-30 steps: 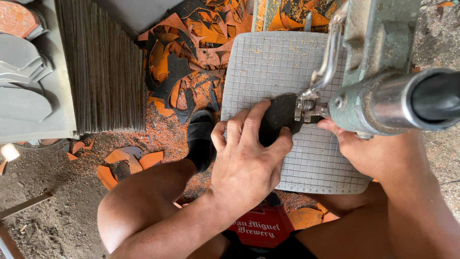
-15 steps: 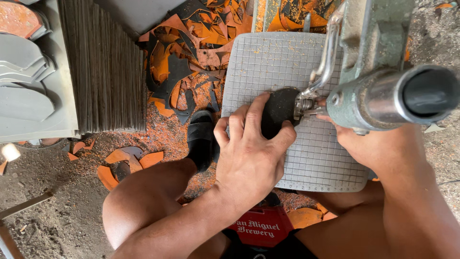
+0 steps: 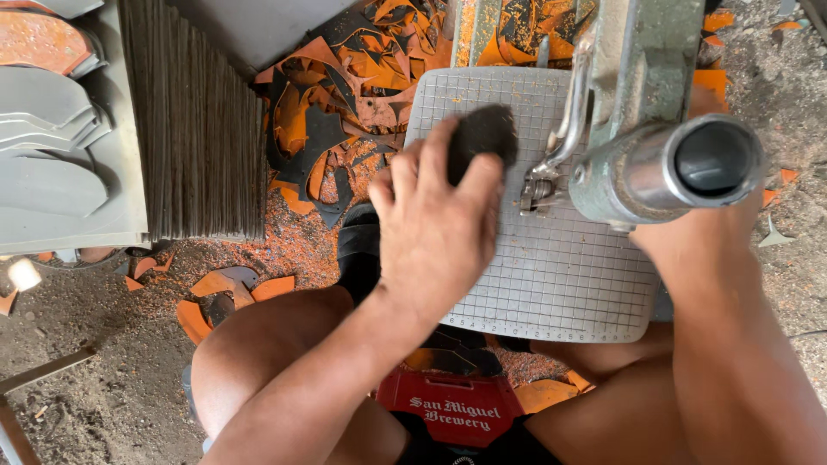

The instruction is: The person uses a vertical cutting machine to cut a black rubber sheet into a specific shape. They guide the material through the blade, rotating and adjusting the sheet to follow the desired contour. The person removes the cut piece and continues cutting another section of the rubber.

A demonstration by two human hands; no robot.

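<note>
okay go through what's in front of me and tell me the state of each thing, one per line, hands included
left hand: closed on the dark piece, pressing it to the grid plate
dark piece: flat on the plate, partly covered by fingers
grid plate: level, mostly bare
right hand: hidden behind the metal cylinder
stack of dark sheets: standing on edge, packed tight
grey cut shapes: piled overlapping
orange and black offcuts: scattered loose on the ground

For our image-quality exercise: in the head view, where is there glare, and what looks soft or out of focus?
Head view: even daylight; a bright sheen on the metal cylinder, close to the lens and slightly soft; the left hand on the dark piece is sharp, as is the gridded table; the right hand is hidden.
</note>
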